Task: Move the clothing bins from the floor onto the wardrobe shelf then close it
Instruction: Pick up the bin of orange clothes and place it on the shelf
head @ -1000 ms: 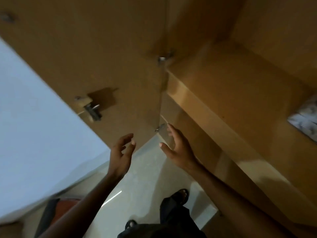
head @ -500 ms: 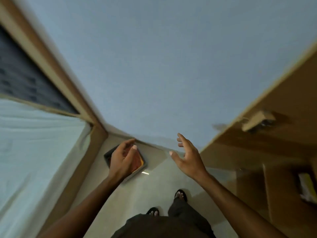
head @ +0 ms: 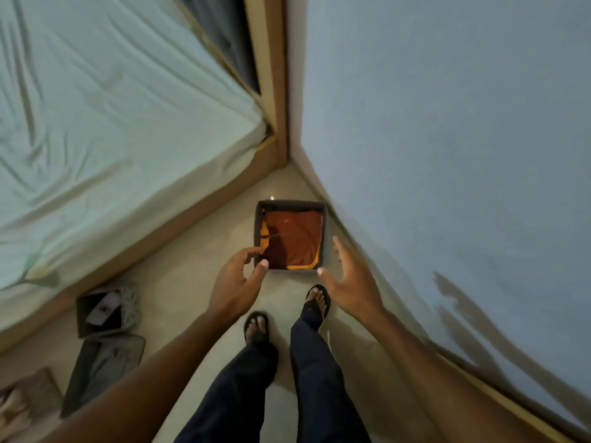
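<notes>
Risk of soft dark bin (head: pixel 290 235), on floor against wall (head: pixel 447 139), sagging and spilling folded orange clothing (head: pixel 294 241) if pinched unevenly by 2 empty, spread-fingered hands: left hand (head: pixel 235 282), right hand (head: pixel 350 279).

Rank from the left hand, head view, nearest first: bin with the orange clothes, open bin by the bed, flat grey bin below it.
From the left hand:
1. Bin with orange clothes, just ahead, by the wall.
2. Open bin, to the left, beside the bed.
3. Flat grey bin, lower left, on the floor.
</notes>
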A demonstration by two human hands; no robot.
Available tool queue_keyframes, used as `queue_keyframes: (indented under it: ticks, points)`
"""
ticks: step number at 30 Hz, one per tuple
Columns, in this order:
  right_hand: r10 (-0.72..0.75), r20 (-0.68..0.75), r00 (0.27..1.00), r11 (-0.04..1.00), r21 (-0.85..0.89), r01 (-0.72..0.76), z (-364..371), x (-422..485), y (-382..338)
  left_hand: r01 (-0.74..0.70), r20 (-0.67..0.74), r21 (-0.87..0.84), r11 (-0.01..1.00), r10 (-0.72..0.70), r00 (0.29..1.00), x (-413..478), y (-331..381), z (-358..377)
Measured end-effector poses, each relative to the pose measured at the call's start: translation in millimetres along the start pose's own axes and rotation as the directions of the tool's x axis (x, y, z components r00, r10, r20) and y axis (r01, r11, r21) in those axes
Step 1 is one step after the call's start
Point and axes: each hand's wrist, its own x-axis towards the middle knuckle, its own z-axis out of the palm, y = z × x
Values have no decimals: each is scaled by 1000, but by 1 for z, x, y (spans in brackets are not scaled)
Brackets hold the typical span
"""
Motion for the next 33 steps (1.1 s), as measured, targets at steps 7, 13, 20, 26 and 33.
queue_keyframes:
  ticks: [7,13,20,26,33]
  points:
    - [43,210,977,950,-310,25,138,136,122,243,129,131,961,-259,957,100,-142,112]
    - [178,220,959,855,-517,-41,240,222,231,381,222,154,912,-407,886,178,-256,223]
    - [191,151,970,875,-474,-98,289,270,300,470,246,90,878,-476,844,235,-309,292]
    - [284,328,901,936,-297,-187,299,244,276,450,76,177,876,-468,881,230,-324,266]
    - [365,214,906,928,-161,-336,315,243,251,439,122,157,885,-459,880,230,-343,223]
